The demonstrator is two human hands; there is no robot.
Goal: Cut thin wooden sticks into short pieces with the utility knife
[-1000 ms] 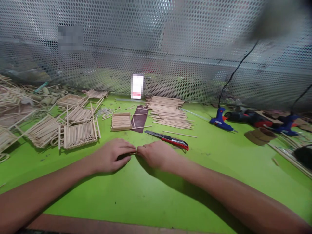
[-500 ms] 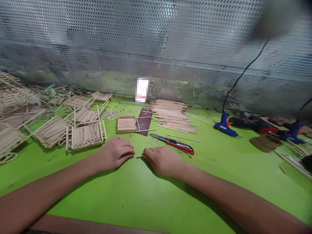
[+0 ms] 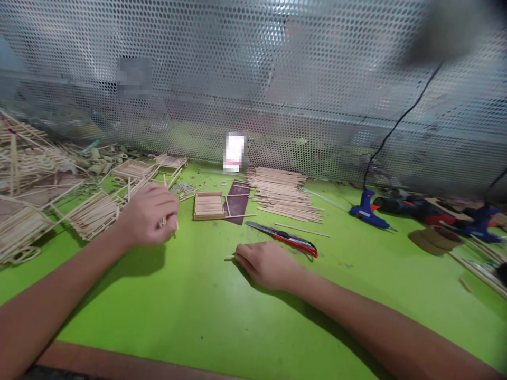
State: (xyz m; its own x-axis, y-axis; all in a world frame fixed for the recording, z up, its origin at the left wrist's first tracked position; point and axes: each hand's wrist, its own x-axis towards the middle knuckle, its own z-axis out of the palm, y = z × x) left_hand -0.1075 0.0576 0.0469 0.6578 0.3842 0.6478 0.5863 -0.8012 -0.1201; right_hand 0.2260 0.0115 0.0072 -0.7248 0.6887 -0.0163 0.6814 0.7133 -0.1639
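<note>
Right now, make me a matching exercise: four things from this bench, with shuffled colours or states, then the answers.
1. right hand
2. utility knife
3. glue gun
4. left hand

A. blue
B. in front of the stick frames, as the camera sees it
C. red and black
D. holding a short stick

Pairs: 1-D, 2-C, 3-A, 4-B
</note>
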